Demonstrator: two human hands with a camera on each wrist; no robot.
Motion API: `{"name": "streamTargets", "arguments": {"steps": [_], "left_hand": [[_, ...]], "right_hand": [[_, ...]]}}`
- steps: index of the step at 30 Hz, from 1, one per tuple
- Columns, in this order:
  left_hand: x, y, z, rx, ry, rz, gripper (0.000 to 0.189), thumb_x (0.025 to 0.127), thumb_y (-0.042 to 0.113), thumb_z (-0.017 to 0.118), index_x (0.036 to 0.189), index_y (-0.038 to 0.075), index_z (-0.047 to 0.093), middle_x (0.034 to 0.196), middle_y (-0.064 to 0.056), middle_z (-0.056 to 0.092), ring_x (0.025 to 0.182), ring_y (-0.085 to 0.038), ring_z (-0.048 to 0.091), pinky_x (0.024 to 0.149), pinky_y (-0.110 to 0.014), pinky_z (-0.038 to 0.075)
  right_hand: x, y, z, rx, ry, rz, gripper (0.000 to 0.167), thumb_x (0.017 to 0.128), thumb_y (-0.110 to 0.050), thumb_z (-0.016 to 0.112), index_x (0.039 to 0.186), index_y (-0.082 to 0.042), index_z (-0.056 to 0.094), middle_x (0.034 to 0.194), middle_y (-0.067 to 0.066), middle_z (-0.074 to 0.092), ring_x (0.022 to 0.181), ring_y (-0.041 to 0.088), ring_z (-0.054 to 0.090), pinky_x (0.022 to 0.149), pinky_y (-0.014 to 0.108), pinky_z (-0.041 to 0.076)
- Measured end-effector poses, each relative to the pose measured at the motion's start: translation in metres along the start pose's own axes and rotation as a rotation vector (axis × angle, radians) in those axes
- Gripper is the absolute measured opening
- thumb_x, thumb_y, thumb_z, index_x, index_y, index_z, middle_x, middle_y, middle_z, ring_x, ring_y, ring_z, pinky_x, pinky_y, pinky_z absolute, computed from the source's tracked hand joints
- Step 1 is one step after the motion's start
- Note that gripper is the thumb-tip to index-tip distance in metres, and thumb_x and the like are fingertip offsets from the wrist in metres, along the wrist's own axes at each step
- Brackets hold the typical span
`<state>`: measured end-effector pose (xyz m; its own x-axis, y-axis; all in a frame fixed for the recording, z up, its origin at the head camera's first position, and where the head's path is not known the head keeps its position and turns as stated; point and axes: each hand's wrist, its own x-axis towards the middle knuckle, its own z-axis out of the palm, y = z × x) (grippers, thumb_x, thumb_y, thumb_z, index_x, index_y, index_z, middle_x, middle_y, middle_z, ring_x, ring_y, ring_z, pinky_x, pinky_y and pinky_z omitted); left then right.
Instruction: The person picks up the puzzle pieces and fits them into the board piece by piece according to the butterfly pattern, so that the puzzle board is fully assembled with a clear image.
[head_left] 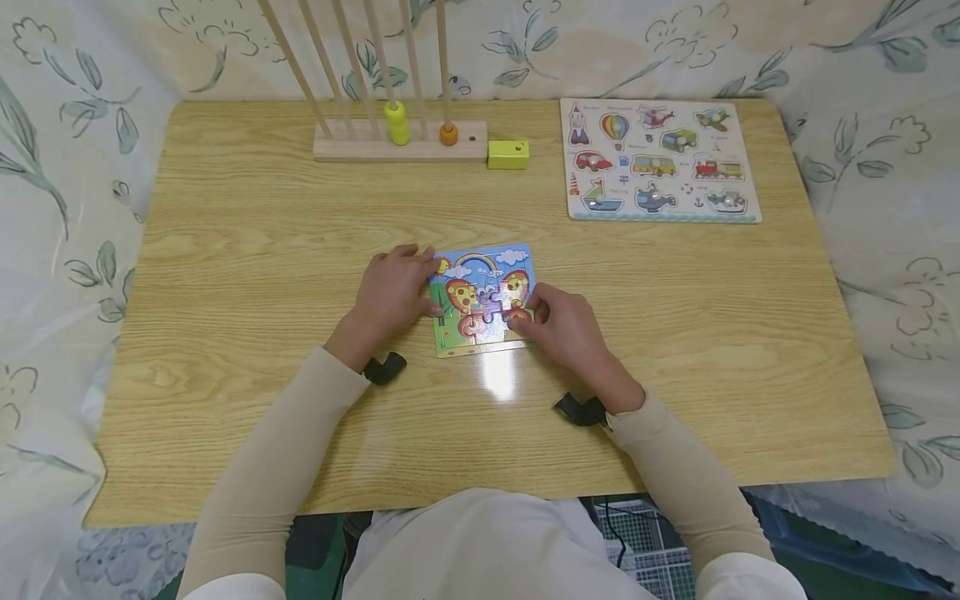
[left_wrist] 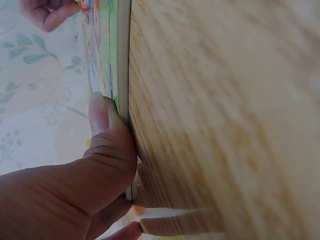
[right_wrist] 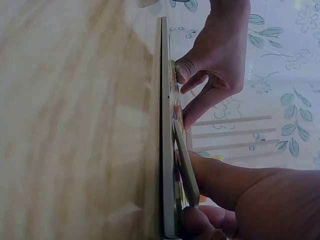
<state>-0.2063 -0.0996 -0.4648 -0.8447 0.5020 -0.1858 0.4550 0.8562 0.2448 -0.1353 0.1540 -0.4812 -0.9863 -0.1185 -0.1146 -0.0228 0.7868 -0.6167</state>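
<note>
A butterfly jigsaw puzzle [head_left: 447, 348] in a flat wooden tray lies on the table in front of the person. The left hand [head_left: 393, 289] holds its left side, thumb at the near left edge and fingers by the far left corner. In the left wrist view, the thumb [left_wrist: 107, 125] presses against the tray's edge. At the lower right of the picture, the right hand [head_left: 564, 327] pinches a puzzle piece [head_left: 519, 316]. The right wrist view shows this piece [right_wrist: 186, 162] tilted, one end down on the puzzle and the other raised between thumb and finger.
A wooden rack [head_left: 352, 152] with tall rods and a few beads stands at the back, a yellow block [head_left: 508, 155] beside its right end. A vehicle picture board [head_left: 663, 208] lies at the back right of the table [head_left: 712, 333]. Floral cloth hangs around.
</note>
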Motion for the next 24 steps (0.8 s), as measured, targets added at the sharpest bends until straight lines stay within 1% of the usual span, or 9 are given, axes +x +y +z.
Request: {"name": "streamTargets", "arguments": {"steps": [9, 15, 21, 24], "left_hand": [[0.0015, 0.0000, -0.0016, -0.002, 0.001, -0.003, 0.073, 0.075, 0.045, 0.077, 0.137, 0.014, 0.054, 0.149, -0.006, 0.043, 0.139, -0.033, 0.037, 0.106, -0.058, 0.037], [0.0023, 0.0012, -0.0020, -0.003, -0.005, -0.005, 0.075, 0.075, 0.045, 0.077, 0.138, 0.014, 0.053, 0.150, -0.007, 0.043, 0.140, -0.033, 0.036, 0.106, -0.058, 0.036], [0.0000, 0.0014, -0.0011, -0.006, -0.012, -0.008, 0.074, 0.075, 0.046, 0.077, 0.138, 0.014, 0.053, 0.150, -0.007, 0.043, 0.139, -0.033, 0.036, 0.106, -0.058, 0.037], [-0.0002, 0.0010, -0.0009, 0.000, -0.003, -0.006, 0.073, 0.075, 0.046, 0.077, 0.137, 0.014, 0.054, 0.149, -0.007, 0.044, 0.139, -0.033, 0.037, 0.105, -0.058, 0.037]], "right_hand": [[0.0042, 0.0004, -0.0004, -0.014, 0.009, 0.033, 0.034, 0.080, -0.036, 0.076, 0.096, -0.011, 0.060, 0.067, 0.002, 0.056, 0.056, 0.018, 0.048, 0.053, 0.029, 0.037], [0.0046, 0.0010, -0.0001, -0.030, 0.016, 0.037, 0.033, 0.080, -0.036, 0.077, 0.095, -0.011, 0.061, 0.067, 0.001, 0.056, 0.058, 0.018, 0.049, 0.054, 0.029, 0.037], [0.0035, 0.0023, 0.0019, -0.025, 0.019, 0.010, 0.031, 0.080, -0.034, 0.077, 0.091, -0.010, 0.061, 0.066, 0.002, 0.056, 0.057, 0.017, 0.049, 0.054, 0.028, 0.037], [0.0039, 0.0030, 0.0026, -0.021, 0.025, -0.005, 0.029, 0.080, -0.033, 0.078, 0.087, -0.010, 0.061, 0.065, 0.002, 0.055, 0.057, 0.017, 0.048, 0.053, 0.028, 0.036]]}}
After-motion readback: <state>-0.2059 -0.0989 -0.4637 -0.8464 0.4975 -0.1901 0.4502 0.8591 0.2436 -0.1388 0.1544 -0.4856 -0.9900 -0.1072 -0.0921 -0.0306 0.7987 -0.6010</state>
